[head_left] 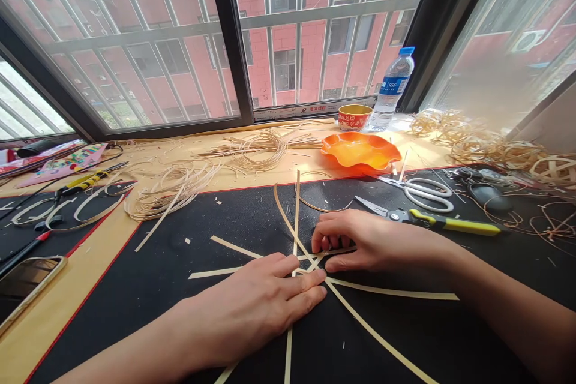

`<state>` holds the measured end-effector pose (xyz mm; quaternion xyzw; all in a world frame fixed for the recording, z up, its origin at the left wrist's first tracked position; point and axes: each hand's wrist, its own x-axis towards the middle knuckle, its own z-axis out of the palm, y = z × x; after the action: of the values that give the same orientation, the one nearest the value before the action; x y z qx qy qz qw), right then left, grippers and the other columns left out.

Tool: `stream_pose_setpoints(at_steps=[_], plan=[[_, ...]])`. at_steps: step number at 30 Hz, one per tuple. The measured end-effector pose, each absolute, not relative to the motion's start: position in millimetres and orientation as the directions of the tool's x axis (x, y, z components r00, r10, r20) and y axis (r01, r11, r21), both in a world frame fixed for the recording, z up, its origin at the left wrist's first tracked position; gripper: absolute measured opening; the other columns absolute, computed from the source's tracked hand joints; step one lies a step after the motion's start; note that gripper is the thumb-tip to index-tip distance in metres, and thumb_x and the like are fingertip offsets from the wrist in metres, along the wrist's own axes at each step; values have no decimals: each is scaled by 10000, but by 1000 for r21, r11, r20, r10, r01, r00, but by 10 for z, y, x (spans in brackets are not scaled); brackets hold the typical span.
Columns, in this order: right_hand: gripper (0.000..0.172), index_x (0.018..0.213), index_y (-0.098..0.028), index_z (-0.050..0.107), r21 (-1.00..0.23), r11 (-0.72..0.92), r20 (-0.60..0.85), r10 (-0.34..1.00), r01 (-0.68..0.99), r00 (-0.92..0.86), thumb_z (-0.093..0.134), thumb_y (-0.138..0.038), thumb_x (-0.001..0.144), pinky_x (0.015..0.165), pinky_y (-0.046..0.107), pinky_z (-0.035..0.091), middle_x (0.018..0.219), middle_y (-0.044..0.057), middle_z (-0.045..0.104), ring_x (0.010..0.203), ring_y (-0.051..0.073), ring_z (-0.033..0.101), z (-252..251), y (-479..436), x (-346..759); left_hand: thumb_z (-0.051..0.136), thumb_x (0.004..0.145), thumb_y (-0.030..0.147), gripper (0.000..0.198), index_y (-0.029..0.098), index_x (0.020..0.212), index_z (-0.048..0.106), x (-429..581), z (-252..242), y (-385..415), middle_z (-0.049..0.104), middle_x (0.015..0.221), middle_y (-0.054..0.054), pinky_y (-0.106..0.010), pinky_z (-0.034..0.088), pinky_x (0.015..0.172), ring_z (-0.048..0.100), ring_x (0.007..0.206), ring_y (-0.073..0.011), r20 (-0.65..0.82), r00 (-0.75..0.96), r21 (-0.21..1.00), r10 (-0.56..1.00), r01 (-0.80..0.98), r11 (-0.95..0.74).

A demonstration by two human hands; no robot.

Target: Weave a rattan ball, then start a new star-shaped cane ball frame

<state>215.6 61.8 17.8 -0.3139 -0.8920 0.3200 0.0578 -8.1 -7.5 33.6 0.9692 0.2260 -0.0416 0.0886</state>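
Observation:
Several thin pale strips [391, 292], like split bamboo, cross one another in a star on the black mat [148, 306]. My left hand [270, 294] lies over the left side of the crossing, its fingers stretched out flat and pressing the strips down. Just right of the crossing, the fingers of my right hand [355, 240] are curled in, with the thumb below, around one strip [344, 250] that runs to the right. Parts of the strips under both hands are hidden.
Behind lie coiled strips [168, 192] and an orange wavy dish [360, 153]. A tin [354, 117] and a water bottle [392, 90] stand by the window. White-handled scissors [427, 194] and yellow-handled shears [468, 226] lie beyond my right hand. A phone [29, 282] is at left.

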Motion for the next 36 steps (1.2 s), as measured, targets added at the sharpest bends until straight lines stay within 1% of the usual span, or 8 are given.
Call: stream_pose_setpoints(at_steps=[4, 10, 18, 23, 26, 30, 33, 36], plan=[[232, 950, -193, 675, -596, 656, 99, 633, 464, -768, 460, -154, 871, 727, 245, 456, 985, 53, 608, 810, 133, 579, 142, 568, 2064, 443, 886, 53, 450, 201, 1311, 449, -77, 334, -70, 552, 1334, -46, -289, 385, 985, 543, 1095, -194, -109, 888, 183, 447, 460, -869], [259, 1027, -192, 669, -446, 834, 142, 424, 325, -894, 498, -117, 848, 810, 273, 450, 1105, 49, 626, 939, 166, 576, 36, 531, 1970, 421, 927, 100, 363, 223, 1260, 497, -55, 326, -59, 642, 1187, -27, -292, 341, 1022, 537, 1112, -188, -98, 886, 224, 452, 463, -858], [264, 1021, -174, 643, -201, 839, 205, 541, 506, -816, 400, -172, 918, 683, 302, 450, 1009, 98, 643, 868, 200, 583, 6, 552, 1982, 410, 935, 100, 349, 194, 1259, 497, -58, 354, -57, 580, 1297, -16, -292, 383, 946, 527, 1038, -198, -137, 883, 170, 448, 467, -868], [280, 1129, -126, 571, -397, 666, 226, 738, 632, -636, 438, -207, 896, 783, 392, 494, 999, 126, 667, 894, 240, 628, -96, 581, 1962, 385, 927, 72, 399, 187, 1301, 463, -70, 345, -50, 529, 1360, -28, -298, 387, 938, 511, 1029, -205, -149, 888, 142, 434, 454, -880], [300, 1171, -155, 512, -637, 590, 219, 756, 497, -617, 453, -186, 879, 882, 369, 489, 1143, 119, 635, 1021, 209, 618, -106, 569, 1944, 387, 930, 84, 407, 178, 1323, 439, -75, 334, -44, 536, 1350, -36, -295, 387, 925, 510, 1011, -210, -154, 896, 116, 417, 435, -893], [289, 1137, -180, 442, -899, 375, 171, 778, 228, -604, 506, -214, 858, 821, 322, 527, 1116, 110, 633, 989, 169, 628, -83, 566, 1930, 397, 931, 100, 376, 182, 1291, 471, -73, 340, -44, 551, 1327, -24, -283, 393, 916, 513, 992, -203, -173, 892, 103, 418, 438, -893], [344, 1122, -185, 422, -966, 251, 172, 797, 60, -578, 579, -260, 825, 778, 315, 535, 973, 70, 650, 906, 162, 636, -92, 597, 1926, 385, 942, 111, 375, 183, 1301, 462, -75, 342, -46, 527, 1358, -18, -278, 390, 927, 511, 1020, -201, -162, 892, 105, 423, 441, -891], [277, 1012, -176, 501, -980, 190, 120, 791, 53, -600, 625, -295, 795, 741, 294, 530, 906, 44, 637, 822, 151, 642, -107, 611, 1918, 374, 945, 110, 370, 186, 1294, 469, -83, 336, -48, 528, 1359, -15, -284, 387, 940, 516, 1032, -200, -142, 894, 111, 424, 440, -891]])
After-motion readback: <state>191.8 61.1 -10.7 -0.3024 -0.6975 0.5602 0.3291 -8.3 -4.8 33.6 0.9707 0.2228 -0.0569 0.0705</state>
